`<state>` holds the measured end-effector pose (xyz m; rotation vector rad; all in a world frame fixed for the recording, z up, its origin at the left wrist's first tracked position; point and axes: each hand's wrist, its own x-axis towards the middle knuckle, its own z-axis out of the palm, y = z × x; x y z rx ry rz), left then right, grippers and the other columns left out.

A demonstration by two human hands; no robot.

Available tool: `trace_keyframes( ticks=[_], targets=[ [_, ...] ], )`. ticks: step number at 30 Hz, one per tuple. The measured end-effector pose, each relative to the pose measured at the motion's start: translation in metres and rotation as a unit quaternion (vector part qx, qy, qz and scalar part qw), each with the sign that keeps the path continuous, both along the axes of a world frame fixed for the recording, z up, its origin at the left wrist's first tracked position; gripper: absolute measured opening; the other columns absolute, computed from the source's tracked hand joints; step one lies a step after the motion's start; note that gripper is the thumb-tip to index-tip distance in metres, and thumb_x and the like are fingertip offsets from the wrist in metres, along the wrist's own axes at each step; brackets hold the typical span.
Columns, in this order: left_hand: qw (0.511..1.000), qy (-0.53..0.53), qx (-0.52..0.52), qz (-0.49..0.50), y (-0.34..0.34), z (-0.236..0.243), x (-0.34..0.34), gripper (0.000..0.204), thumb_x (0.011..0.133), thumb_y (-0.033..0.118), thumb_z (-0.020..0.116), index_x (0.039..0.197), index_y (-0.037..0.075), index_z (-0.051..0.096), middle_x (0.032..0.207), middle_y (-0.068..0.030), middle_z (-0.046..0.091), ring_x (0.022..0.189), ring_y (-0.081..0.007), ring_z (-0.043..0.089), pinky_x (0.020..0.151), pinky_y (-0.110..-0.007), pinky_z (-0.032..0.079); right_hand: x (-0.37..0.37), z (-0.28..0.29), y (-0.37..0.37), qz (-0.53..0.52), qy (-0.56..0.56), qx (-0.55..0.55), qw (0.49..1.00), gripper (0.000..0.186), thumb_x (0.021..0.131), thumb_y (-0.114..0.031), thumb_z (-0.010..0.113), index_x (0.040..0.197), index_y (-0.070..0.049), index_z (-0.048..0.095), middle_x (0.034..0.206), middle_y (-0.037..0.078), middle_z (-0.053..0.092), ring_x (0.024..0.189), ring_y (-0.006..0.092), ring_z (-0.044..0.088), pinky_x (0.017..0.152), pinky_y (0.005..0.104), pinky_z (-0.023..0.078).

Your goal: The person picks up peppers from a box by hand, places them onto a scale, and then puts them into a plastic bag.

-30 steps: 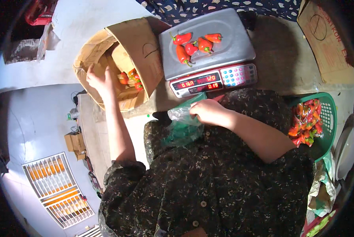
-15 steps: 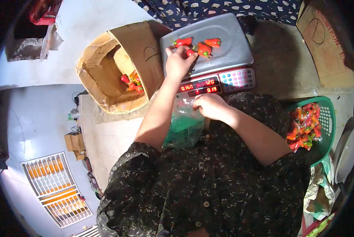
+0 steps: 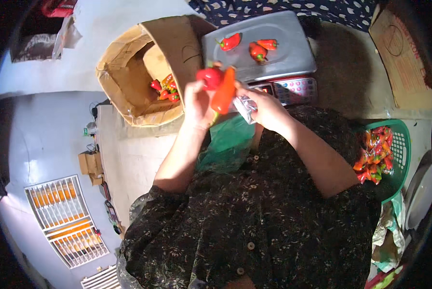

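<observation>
My left hand [image 3: 199,106] is closed around a red pepper [image 3: 209,78] and an orange-red pepper [image 3: 224,94], held up in front of the scale. Beside it, my right hand [image 3: 270,110] pinches the crumpled clear rim of a plastic bag [image 3: 245,109]. Green sheeting [image 3: 228,142], apparently seen with the bag, hangs below toward my lap. Behind both hands stands a weighing scale [image 3: 283,65] with a grey metal pan. On the pan lie a red pepper [image 3: 231,41], a darker red one [image 3: 257,51] and a slim one [image 3: 269,44]. My hands hide part of its display.
Left of the scale, a cardboard box [image 3: 129,58] lies open toward the left with several peppers [image 3: 168,90] inside. At the right sits a green basket [image 3: 403,144] of bagged peppers [image 3: 376,154]. Another carton [image 3: 401,58] stands at the far right.
My left hand has come off the pan toward me, lifting peppers from it. My right hand has risen slightly with the bag's rim, closer to the left hand.
</observation>
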<state>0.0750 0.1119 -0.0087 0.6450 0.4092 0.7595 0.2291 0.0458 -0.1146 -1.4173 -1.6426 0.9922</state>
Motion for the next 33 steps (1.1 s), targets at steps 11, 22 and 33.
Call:
trace_keyframes(
  ticks=[11,22,33],
  targets=[
    [0.946,0.239,-0.182,-0.119,-0.022,-0.075,-0.020,0.029,0.084,0.025,0.056,0.106,0.006,0.055,0.100,-0.0095,0.061,0.089,-0.0199,0.059,0.080,-0.035,0.050,-0.018,0.032,-0.013,-0.050,0.058,0.097,0.992,0.066,0.070,0.009,0.051,0.133,-0.002,0.037,0.140,0.013,0.036,0.106,0.0297,0.056,0.089,0.0346,0.048],
    [0.608,0.585,0.525,-0.110,-0.009,-0.084,-0.015,0.031,0.080,0.018,0.057,0.105,-0.001,0.053,0.097,-0.0205,0.058,0.088,-0.0300,0.057,0.079,-0.040,0.044,-0.030,0.059,-0.036,0.031,0.059,0.162,0.984,0.060,0.068,0.008,0.051,0.127,-0.001,0.045,0.136,0.015,0.041,0.104,0.0319,0.057,0.083,0.0351,0.050],
    [0.522,0.595,0.609,-0.043,0.097,0.000,0.053,0.053,0.077,0.045,0.062,0.115,0.008,0.061,0.119,-0.0177,0.055,0.117,-0.0299,0.045,0.097,-0.038,0.036,-0.002,0.041,-0.006,0.035,0.239,-0.100,0.965,0.057,0.073,0.013,0.047,0.127,-0.003,0.048,0.123,0.009,0.054,0.081,0.0116,0.058,0.060,0.0256,0.049]
  ],
)
